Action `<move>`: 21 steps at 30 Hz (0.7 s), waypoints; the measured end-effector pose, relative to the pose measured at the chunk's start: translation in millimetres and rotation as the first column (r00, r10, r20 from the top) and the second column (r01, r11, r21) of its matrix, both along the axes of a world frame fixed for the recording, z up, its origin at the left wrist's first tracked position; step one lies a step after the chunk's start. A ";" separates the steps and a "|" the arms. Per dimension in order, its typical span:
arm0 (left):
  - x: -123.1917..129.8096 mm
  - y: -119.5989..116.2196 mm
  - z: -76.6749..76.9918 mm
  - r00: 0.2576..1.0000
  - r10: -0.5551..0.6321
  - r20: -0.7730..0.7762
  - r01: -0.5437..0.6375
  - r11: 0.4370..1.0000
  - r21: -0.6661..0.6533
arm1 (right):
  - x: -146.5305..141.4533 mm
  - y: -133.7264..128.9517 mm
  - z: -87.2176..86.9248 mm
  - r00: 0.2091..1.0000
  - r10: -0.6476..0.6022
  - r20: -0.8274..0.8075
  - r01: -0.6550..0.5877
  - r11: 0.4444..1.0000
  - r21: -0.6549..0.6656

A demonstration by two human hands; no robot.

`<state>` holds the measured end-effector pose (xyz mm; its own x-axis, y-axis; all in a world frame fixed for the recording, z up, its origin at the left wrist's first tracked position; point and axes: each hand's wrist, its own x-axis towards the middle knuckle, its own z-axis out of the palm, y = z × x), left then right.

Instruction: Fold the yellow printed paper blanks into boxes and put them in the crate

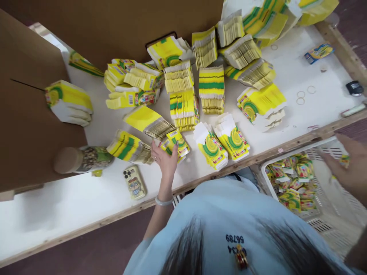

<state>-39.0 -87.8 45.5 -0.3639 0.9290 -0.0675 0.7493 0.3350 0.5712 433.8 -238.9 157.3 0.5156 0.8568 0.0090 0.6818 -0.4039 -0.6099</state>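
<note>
Your left hand (166,160) reaches onto a small stack of yellow cartons (181,144) near the front edge of the white surface (323,103), thumb lying on the printed face, fingers spread; whether they have closed on a carton cannot be told. At your right, your blurred right hand (354,173) hangs over the white basket (327,196), a small yellow-green piece (344,161) showing at its fingers; its grip, too, is unclear. Below lie printed packs (296,183) in a loose heap. Flat cartons (212,88) stand bundled beyond your left hand. The step in hand appears to be picking from the small stack; your next move, by that reading, calls for parting one carton cleanly from its neighbours without disturbing the bundles alongside.
</note>
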 end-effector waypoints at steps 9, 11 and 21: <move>15.8 15.3 9.5 0.953 -0.191 -0.237 0.140 0.967 -0.215 | -204.8 86.9 -43.2 0.707 0.692 -0.145 -0.678 0.722 0.140; 7.5 19.1 9.4 0.942 -0.228 -0.247 0.167 0.955 -0.245 | -219.5 94.5 -49.2 0.645 0.745 -0.168 -0.743 0.663 0.089; 0.7 13.9 17.4 0.912 -0.353 -0.210 0.283 0.910 -0.302 | -230.9 92.1 -55.2 0.521 0.807 -0.278 -0.831 0.554 0.053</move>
<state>-38.3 -73.9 62.9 -0.0894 0.9596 -0.2669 0.9480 0.1642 0.2728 202.9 -146.8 102.1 -0.4415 0.8928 -0.0890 0.5707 0.2029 -0.7957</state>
